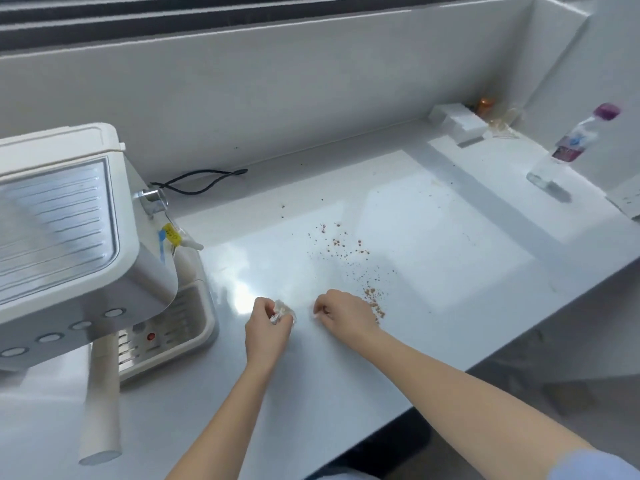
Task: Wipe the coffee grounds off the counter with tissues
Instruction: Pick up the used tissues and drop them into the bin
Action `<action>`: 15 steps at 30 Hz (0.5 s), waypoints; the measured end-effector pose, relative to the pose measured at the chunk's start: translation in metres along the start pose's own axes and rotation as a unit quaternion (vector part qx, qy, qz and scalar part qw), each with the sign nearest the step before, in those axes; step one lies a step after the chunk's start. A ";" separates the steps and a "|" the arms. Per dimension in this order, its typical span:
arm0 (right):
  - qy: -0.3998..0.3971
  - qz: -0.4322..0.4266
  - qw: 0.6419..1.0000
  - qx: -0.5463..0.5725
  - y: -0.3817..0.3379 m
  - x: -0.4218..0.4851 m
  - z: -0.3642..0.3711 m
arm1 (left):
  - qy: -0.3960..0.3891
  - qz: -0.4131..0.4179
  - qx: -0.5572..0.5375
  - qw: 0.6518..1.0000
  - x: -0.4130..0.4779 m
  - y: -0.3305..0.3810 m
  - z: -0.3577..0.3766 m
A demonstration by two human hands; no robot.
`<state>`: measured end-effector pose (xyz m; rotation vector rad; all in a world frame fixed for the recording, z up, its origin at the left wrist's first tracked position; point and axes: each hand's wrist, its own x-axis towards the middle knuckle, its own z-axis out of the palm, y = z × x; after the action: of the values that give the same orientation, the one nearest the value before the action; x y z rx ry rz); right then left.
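Brown coffee grounds (346, 251) lie scattered on the white counter (450, 237), with a denser little heap (375, 301) just right of my right hand. My left hand (266, 323) is closed on a crumpled white tissue (282, 311) that shows brownish specks. My right hand (343, 315) rests on the counter with its fingers curled in; a small white bit shows at the fingertips, and I cannot tell what it is. The two hands are about a hand's width apart.
A white coffee machine (69, 230) with its drip tray (173, 327) and a portafilter handle (100, 393) stands at the left. A black cable (204, 181) lies behind it. A water bottle (568, 150) and a white foam block (460, 123) stand at the far right. The counter edge runs diagonally at the lower right.
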<state>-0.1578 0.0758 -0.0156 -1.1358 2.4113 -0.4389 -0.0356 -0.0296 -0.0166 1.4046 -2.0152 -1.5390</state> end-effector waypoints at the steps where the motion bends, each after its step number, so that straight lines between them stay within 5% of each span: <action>1: 0.016 0.007 1.000 0.015 0.005 -0.009 -0.003 | -0.010 0.006 -0.011 1.000 -0.005 0.004 0.005; 15: 0.242 0.162 0.948 0.130 0.111 -0.145 -0.043 | -0.267 0.100 0.007 0.958 -0.105 0.053 0.124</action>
<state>-0.1692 0.2620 0.0070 -0.5441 2.7714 -0.9822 -0.0946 0.1280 0.0126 0.8015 -2.3709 -1.9601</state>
